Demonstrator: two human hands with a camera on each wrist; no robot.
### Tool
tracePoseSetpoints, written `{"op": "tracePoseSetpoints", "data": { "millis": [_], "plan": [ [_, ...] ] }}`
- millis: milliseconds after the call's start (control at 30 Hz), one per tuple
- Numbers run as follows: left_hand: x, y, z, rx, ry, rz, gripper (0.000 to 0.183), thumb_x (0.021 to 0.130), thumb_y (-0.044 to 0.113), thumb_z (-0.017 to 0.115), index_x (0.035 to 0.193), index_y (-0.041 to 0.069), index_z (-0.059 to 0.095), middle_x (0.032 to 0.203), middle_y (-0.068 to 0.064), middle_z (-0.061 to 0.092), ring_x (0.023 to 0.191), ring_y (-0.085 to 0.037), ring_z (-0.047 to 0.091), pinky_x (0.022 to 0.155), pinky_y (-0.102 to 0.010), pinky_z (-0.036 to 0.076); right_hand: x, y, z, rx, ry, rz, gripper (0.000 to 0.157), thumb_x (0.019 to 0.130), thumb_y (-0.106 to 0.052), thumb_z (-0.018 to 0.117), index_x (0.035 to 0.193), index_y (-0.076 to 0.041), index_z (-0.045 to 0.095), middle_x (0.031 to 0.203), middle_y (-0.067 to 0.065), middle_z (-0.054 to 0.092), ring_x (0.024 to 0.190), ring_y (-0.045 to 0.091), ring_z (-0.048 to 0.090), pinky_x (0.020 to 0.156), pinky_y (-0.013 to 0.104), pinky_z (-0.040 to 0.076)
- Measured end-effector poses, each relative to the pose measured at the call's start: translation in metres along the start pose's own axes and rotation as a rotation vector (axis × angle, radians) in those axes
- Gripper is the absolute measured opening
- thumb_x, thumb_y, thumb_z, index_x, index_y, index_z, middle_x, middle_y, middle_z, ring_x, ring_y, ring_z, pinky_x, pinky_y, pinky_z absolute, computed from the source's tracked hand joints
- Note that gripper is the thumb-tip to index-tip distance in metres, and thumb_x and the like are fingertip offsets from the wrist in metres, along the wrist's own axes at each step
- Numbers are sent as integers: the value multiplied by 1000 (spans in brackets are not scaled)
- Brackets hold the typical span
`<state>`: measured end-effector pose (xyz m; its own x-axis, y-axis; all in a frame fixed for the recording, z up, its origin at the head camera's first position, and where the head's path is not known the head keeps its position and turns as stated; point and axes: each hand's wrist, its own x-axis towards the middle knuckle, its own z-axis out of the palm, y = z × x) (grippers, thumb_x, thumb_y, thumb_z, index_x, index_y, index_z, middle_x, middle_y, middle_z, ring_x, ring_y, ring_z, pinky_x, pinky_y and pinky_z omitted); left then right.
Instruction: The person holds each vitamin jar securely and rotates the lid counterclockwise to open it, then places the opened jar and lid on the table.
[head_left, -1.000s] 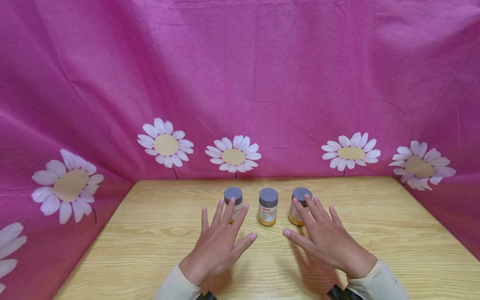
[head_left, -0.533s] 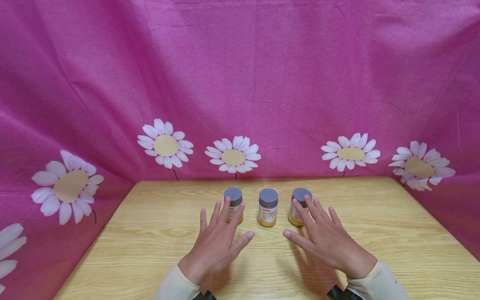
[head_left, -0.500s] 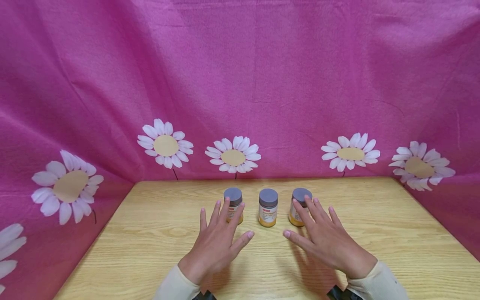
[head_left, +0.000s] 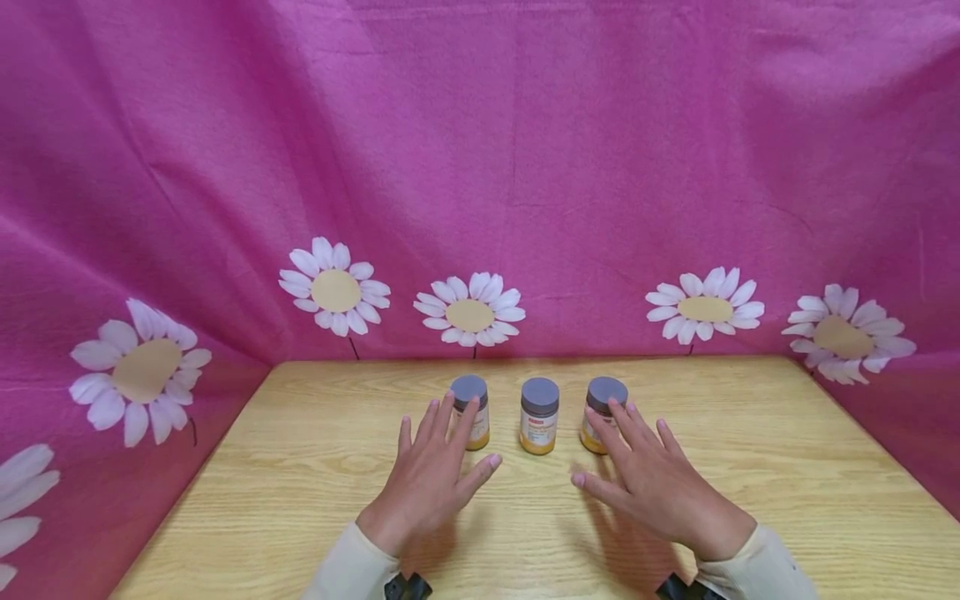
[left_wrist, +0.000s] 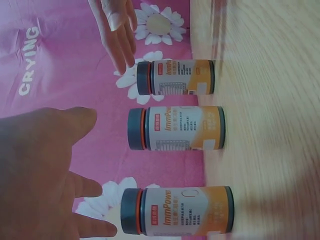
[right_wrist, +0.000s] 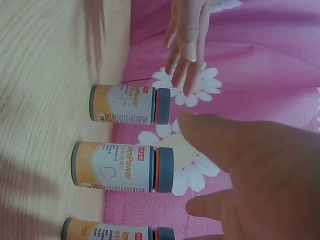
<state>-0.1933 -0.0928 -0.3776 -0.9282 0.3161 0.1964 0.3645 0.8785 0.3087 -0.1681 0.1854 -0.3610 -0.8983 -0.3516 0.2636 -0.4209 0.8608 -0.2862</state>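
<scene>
Three small vitamin bottles stand upright in a row: a left bottle (head_left: 470, 388), a middle bottle (head_left: 539, 421) and a right bottle (head_left: 607, 390). Each has a grey lid, a white label reading "ImmPower" and an orange-yellow base. My left hand (head_left: 426, 487) is spread palm down above the table, its fingertips overlapping the left bottle in the head view. Likewise my right hand (head_left: 663, 496) spreads over the near side of the right bottle, thumb pointing inward. Neither hand holds anything; both wrist views show the fingers at lid height, in front of the bottles (left_wrist: 177, 211).
The wood-grain table (head_left: 315, 442) extends to both sides of the bottles. Behind it and at its sides hangs a pink cloth (head_left: 585, 167) printed with white daisies. Dark wrist cameras (head_left: 407, 587) sit under both light sleeves (head_left: 348, 567).
My left hand has drawn back a little, uncovering more of the left bottle. The right hand has shifted only slightly. The bottles stay in place, while the head view moves a touch.
</scene>
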Motion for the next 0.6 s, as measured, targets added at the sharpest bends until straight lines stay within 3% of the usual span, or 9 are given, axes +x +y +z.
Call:
{"op": "tracePoseSetpoints", "data": {
  "millis": [133, 400, 600],
  "plan": [
    [3, -5, 2, -35, 23, 0, 80, 93, 61, 48, 156, 20, 18, 159, -15, 17, 145, -34, 12, 110, -64, 9, -1, 0, 1, -6, 3, -21, 77, 90, -57, 57, 147, -7, 40, 151, 26, 30, 139, 45, 25, 105, 67, 16],
    [13, -21, 6, -163, 166, -17, 97, 86, 44, 70, 156, 12, 10, 153, -15, 30, 138, -33, 33, 105, -56, 33, 2, -1, -2, 28, 1, -56, 73, 89, -46, 65, 146, -8, 41, 149, 23, 34, 138, 44, 28, 108, 63, 18],
    [23, -33, 14, -383, 141, -116, 102, 84, 36, 75, 156, 13, 7, 155, -14, 26, 140, -33, 28, 107, -56, 31, 5, -2, -3, 40, 48, -87, 70, 86, -37, 72, 143, -7, 44, 145, 22, 39, 130, 43, 40, 103, 60, 32]
  ]
}}
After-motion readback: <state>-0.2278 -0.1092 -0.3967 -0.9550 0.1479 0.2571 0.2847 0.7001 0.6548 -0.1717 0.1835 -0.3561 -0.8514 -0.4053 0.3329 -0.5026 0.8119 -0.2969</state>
